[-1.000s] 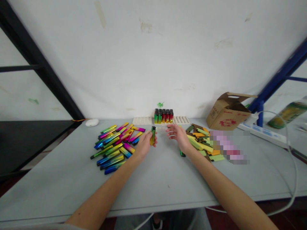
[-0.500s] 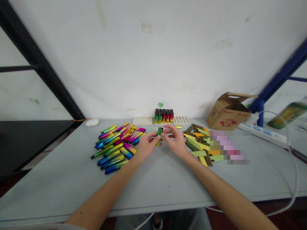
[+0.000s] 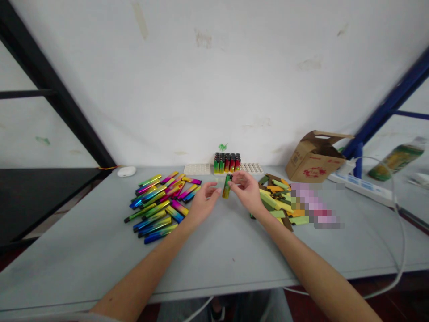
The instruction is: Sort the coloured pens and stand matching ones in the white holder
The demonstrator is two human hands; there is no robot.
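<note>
My right hand (image 3: 246, 191) holds a shiny green and yellow lighter (image 3: 227, 187) upright between its fingertips. Just left of it, my left hand (image 3: 204, 202) has its thumb and fingers apart with nothing between them. Behind the hands stands a block of upright green and red lighters (image 3: 227, 163) with black tops. A pile of shiny multicoloured lighters (image 3: 157, 201) lies to the left of my left hand. Right of my right hand is a pile of matte yellow, green, orange and brown lighters (image 3: 278, 201), partly hidden by my wrist.
White perforated trays, one on the left (image 3: 197, 169) and one on the right (image 3: 252, 168), flank the upright block. An open cardboard box (image 3: 313, 161), a power strip (image 3: 363, 187) and a bottle (image 3: 397, 158) are at the right. A white case (image 3: 126, 171) sits at the back left.
My left hand has let go of the lighter and moved slightly away from it. The lighter is now in my right hand alone, and the view has shifted slightly.
</note>
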